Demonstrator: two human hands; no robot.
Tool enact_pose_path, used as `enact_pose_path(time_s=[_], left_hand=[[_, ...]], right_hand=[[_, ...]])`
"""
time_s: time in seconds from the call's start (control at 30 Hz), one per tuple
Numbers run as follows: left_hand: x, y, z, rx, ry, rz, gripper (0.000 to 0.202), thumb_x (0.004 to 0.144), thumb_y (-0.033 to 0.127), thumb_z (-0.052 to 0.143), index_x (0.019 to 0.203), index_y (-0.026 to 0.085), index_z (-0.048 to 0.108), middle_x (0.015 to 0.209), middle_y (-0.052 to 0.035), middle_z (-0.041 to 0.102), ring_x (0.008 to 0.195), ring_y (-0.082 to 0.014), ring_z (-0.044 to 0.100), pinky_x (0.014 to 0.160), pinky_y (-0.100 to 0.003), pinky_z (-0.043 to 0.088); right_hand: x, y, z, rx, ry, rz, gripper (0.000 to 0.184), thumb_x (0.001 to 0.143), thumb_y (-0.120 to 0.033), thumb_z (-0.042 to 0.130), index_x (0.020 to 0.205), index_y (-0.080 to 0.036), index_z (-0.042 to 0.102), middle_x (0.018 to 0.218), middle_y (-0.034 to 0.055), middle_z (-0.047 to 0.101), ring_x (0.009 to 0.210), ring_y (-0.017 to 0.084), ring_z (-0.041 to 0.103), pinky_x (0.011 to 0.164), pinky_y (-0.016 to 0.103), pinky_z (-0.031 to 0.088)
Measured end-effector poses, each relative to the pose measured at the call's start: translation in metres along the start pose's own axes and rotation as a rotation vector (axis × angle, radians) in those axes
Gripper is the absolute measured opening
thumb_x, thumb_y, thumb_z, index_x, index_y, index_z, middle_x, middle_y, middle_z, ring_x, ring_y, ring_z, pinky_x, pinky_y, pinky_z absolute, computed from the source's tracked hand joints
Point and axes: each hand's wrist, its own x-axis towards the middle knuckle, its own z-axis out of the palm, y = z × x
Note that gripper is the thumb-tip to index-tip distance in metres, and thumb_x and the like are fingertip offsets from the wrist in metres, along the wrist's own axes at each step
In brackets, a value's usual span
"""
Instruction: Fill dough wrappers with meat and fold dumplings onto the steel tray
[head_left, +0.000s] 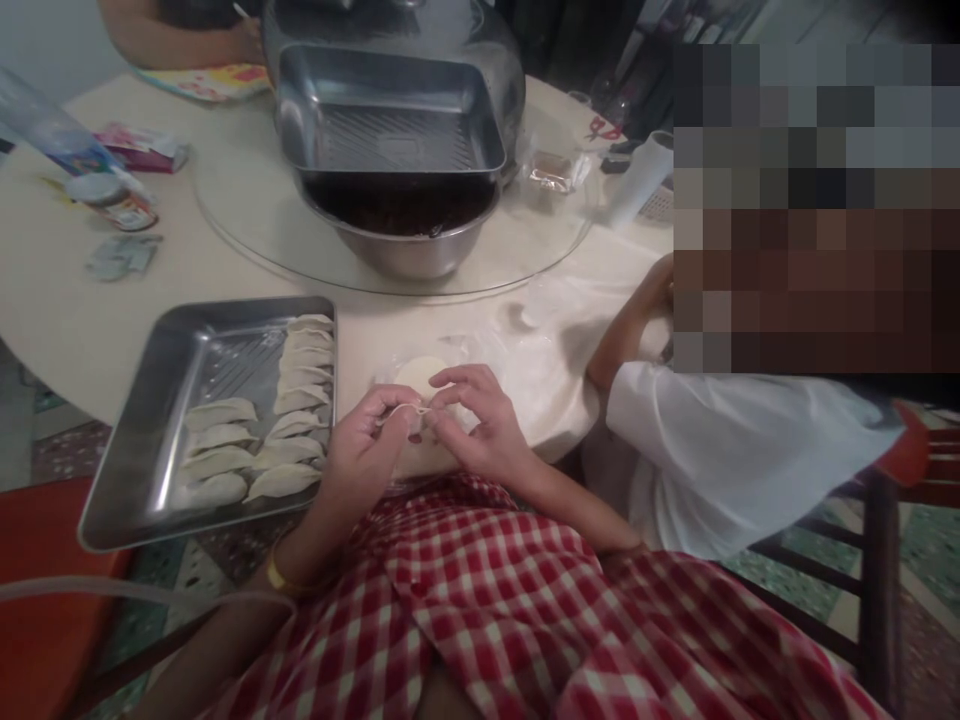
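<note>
Between my two hands is a dumpling (405, 412), its pale dough edge showing as a thin folded rim. My left hand (367, 435) wraps round its left side, fingers closed. Thumb and finger of my right hand (480, 425) pinch the rim at its right end. Just beyond my fingers a round dough wrapper (424, 372) lies on the table. To the left, a metal tray (161, 400) holds several folded dumplings (221, 437) in two columns toward its right side.
A steel bowl (420, 255) with dark contents and a second metal tray (405, 110) stand on the glass turntable (262, 250). A bottle (60, 130) and jar (112, 200) are at left. A person in a white garment (720, 450) sits close on my right; another person's arm (195, 45) rests across the table.
</note>
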Motion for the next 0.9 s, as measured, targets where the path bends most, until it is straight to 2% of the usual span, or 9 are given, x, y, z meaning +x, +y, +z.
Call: enact_pose_path(time_s=[0.13,0.3,0.43,0.53,0.6,0.77,0.9], left_hand=[[0.000,0.003,0.000,-0.001,0.006,-0.002,0.024,0.080,0.034,0.063,0.099,0.020,0.067,0.088,-0.0020,0.069,0.068,-0.0139,0.061,0.063,-0.026,0.052],[0.000,-0.002,-0.002,0.028,0.067,0.124,0.010,0.080,0.029,0.064,0.081,0.020,0.069,0.088,-0.0016,0.068,0.071,-0.0139,0.061,0.062,-0.025,0.053],[0.001,-0.011,-0.001,-0.073,0.118,0.118,0.008,0.079,0.029,0.068,0.081,0.022,0.071,0.093,-0.0023,0.067,0.074,-0.0148,0.061,0.058,-0.024,0.052],[0.002,-0.013,0.001,-0.119,0.114,0.090,0.009,0.076,0.031,0.071,0.078,0.022,0.072,0.093,-0.0034,0.067,0.076,-0.0163,0.062,0.056,-0.025,0.052],[0.002,-0.013,0.001,-0.125,0.104,0.055,0.012,0.076,0.032,0.072,0.078,0.021,0.071,0.091,-0.0028,0.067,0.069,-0.0142,0.060,0.057,-0.025,0.051],[0.002,-0.012,0.001,-0.127,0.067,-0.078,0.019,0.078,0.034,0.072,0.092,0.020,0.071,0.072,0.0029,0.065,0.058,-0.0102,0.057,0.062,-0.024,0.049],[0.002,-0.012,0.000,-0.133,0.095,-0.016,0.016,0.078,0.034,0.071,0.085,0.020,0.071,0.084,0.0004,0.068,0.059,-0.0100,0.058,0.059,-0.024,0.049]], right_hand=[[0.001,0.001,0.005,-0.045,0.054,0.001,0.008,0.087,-0.026,0.061,0.081,-0.022,0.065,0.100,0.0058,0.069,0.097,0.018,0.061,0.089,0.039,0.051],[-0.001,0.000,0.003,0.003,0.020,0.013,0.008,0.088,-0.028,0.060,0.088,-0.023,0.066,0.103,0.0064,0.069,0.100,0.019,0.062,0.091,0.040,0.051],[-0.005,0.002,-0.002,0.029,0.032,0.027,0.013,0.087,-0.028,0.060,0.097,-0.024,0.066,0.105,0.0073,0.068,0.103,0.020,0.062,0.092,0.041,0.051],[-0.007,0.004,-0.002,0.019,0.029,0.056,0.011,0.086,-0.031,0.061,0.093,-0.024,0.066,0.103,0.0069,0.069,0.100,0.020,0.063,0.090,0.042,0.051],[-0.008,0.005,0.000,0.004,0.041,0.059,0.010,0.087,-0.032,0.060,0.087,-0.024,0.066,0.101,0.0063,0.069,0.097,0.020,0.063,0.088,0.042,0.051],[-0.012,0.005,0.008,-0.176,0.137,-0.045,0.012,0.087,-0.027,0.057,0.079,-0.025,0.065,0.099,0.0051,0.070,0.091,0.019,0.064,0.083,0.042,0.053],[-0.015,0.006,0.009,-0.191,0.176,-0.128,0.008,0.086,-0.028,0.059,0.085,-0.025,0.066,0.105,0.0069,0.070,0.097,0.021,0.064,0.087,0.044,0.051]])
